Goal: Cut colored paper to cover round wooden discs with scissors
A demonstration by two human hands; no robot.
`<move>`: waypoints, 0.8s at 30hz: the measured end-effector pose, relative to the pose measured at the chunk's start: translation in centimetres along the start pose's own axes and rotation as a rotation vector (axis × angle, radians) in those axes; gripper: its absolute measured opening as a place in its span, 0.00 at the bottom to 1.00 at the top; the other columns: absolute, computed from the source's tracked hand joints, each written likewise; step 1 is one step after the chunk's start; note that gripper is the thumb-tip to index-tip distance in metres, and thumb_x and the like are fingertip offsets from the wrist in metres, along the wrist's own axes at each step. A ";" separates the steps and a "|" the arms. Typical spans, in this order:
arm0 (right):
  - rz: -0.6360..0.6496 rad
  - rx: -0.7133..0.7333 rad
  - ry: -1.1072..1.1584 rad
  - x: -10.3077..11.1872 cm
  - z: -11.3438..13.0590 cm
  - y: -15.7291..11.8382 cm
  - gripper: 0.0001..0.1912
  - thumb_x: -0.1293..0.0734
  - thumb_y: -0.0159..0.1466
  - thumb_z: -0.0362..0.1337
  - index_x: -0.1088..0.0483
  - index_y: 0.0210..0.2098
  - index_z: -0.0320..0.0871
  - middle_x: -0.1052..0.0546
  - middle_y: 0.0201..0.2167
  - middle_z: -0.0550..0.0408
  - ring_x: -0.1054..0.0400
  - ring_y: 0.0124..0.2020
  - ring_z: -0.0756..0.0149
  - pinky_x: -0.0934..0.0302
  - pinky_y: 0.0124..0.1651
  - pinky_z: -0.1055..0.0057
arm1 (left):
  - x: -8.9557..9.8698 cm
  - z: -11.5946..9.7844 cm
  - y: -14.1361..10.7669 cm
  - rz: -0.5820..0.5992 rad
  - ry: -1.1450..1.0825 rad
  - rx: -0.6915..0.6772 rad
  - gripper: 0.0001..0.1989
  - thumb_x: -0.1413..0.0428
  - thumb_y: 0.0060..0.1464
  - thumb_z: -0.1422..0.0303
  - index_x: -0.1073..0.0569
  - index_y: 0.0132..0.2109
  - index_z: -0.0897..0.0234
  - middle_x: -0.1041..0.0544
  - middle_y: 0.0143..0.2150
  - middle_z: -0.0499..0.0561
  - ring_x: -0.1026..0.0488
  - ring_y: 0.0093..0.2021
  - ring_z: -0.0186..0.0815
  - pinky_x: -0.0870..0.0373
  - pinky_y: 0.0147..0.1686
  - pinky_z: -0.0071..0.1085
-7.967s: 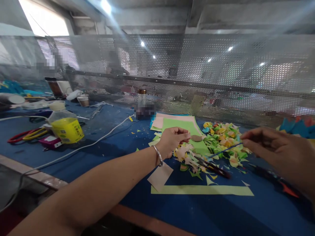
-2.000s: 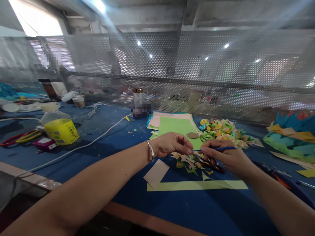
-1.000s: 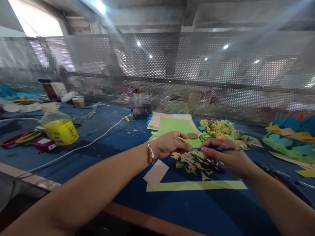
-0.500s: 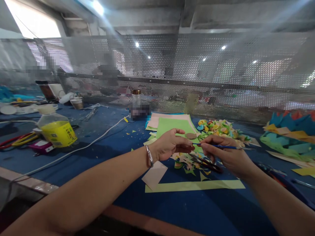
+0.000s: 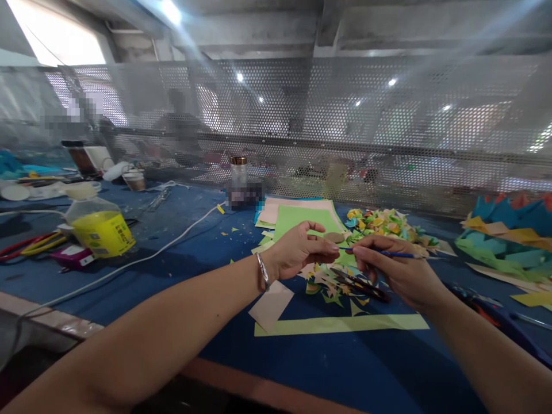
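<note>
My right hand (image 5: 394, 267) is closed round a thin blue stick (image 5: 397, 254), whose tip reaches left to the fingertips of my left hand (image 5: 302, 250). The fingers of my left hand are curled, thumb side against the stick's tip; anything small pinched there is too small to make out. Under and behind the hands lie a green paper sheet (image 5: 308, 221) and a round disc (image 5: 334, 237). Dark-handled scissors (image 5: 366, 287) rest on small paper scraps (image 5: 330, 293). Nearer to me lie a pale square (image 5: 271, 305) and a long yellow-green strip (image 5: 345, 325).
Folded paper pieces (image 5: 383, 224) are heaped behind my right hand. At the right stand layered paper crowns (image 5: 509, 236). A yellow-labelled bottle (image 5: 101, 230), a purple box (image 5: 75, 256) and a white cable (image 5: 172, 241) lie left. A lidded jar (image 5: 238, 172) stands near the mesh screen (image 5: 366, 115).
My left fingertips have shifted slightly right and down along the blue stick. The stick sits a little lower in my right hand. Beyond the mesh, a blurred person has shifted left.
</note>
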State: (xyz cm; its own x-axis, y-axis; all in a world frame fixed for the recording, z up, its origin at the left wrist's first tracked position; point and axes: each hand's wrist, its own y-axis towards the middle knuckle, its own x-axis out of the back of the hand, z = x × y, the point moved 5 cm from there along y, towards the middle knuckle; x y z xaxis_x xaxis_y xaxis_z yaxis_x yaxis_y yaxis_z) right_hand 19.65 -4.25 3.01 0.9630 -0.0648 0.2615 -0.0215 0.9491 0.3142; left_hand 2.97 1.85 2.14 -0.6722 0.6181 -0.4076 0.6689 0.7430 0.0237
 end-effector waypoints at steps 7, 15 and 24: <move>-0.163 0.010 0.109 1.0 1.0 0.0 0.22 0.21 0.50 0.54 0.26 0.21 0.43 0.30 0.19 0.56 0.38 0.18 0.72 0.41 0.17 0.77 | 1.6 -1.5 0.5 -0.039 0.025 -0.082 0.28 0.33 0.47 0.80 0.39 0.49 0.64 0.24 0.28 0.45 0.22 0.31 0.34 0.28 0.43 0.35; -0.117 0.057 0.079 0.7 0.6 0.0 0.20 0.23 0.55 0.52 0.25 0.21 0.43 0.30 0.19 0.56 0.37 0.19 0.72 0.41 0.18 0.77 | 1.3 -1.1 0.6 0.008 0.102 -0.106 0.31 0.28 0.44 0.74 0.38 0.50 0.65 0.21 0.31 0.49 0.21 0.32 0.35 0.29 0.41 0.35; -0.125 0.097 0.017 1.1 0.3 0.0 0.19 0.25 0.59 0.51 0.26 0.22 0.43 0.30 0.20 0.56 0.37 0.20 0.71 0.41 0.19 0.76 | 1.2 -1.3 0.4 0.007 0.185 -0.119 0.30 0.31 0.47 0.77 0.38 0.52 0.66 0.21 0.32 0.49 0.21 0.34 0.35 0.30 0.40 0.34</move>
State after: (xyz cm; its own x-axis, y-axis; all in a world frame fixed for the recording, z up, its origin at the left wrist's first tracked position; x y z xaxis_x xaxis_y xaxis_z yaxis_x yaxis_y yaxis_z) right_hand 20.61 -4.37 3.58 0.9643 -0.1741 0.1997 0.0735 0.8999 0.4298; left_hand 2.04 3.21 2.85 -0.7215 0.6520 -0.2331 0.6390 0.7567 0.1383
